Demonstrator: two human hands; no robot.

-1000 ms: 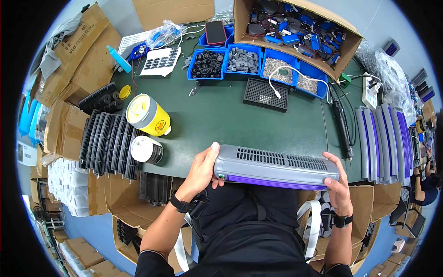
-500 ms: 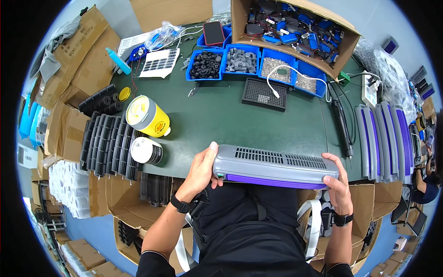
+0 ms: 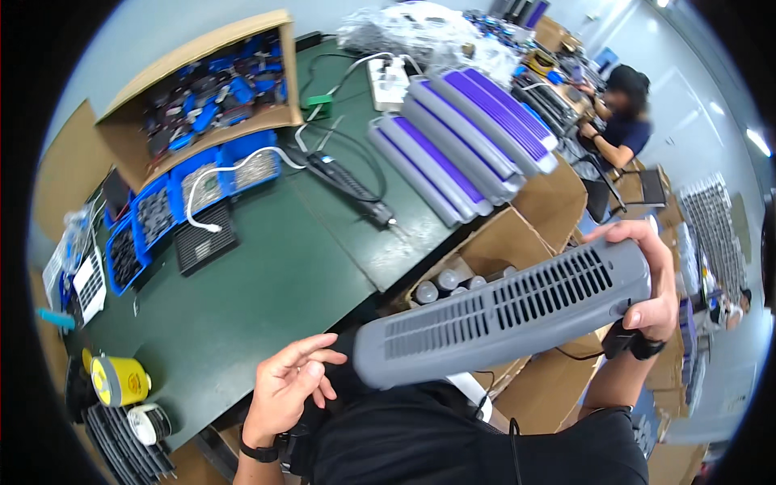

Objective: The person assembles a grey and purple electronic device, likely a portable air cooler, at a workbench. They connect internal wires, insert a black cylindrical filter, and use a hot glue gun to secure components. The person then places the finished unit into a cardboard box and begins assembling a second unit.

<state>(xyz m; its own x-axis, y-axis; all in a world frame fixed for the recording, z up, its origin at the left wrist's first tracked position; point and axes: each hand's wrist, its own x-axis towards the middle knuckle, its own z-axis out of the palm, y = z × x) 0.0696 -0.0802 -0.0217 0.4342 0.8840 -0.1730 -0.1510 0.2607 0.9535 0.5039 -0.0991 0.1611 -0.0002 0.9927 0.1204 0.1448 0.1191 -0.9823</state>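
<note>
A long grey plastic housing with two slotted vent grilles [image 3: 501,311] is tilted in front of my body, its right end raised. My right hand [image 3: 656,279] grips that right end, thumb on the near side and fingers over the far side. Just off its left end is my left hand [image 3: 297,380], fingers apart and holding nothing. Similar grey and purple housings [image 3: 469,137] lie side by side on the table's right part, beyond the one I hold. A black electric screwdriver [image 3: 352,187] lies to the left of that row.
Blue bins [image 3: 153,212] of small parts and a carton [image 3: 279,81] of blue-black parts stand at the far left. Yellow jug [image 3: 121,380] and white tub [image 3: 149,423] sit near left. An open carton [image 3: 517,242] is below the table edge. Another person [image 3: 618,121] sits far right.
My view has turned to the right. My left hand has let go of the housing, which my right hand has swung rightward and tilted; its purple side no longer shows.
</note>
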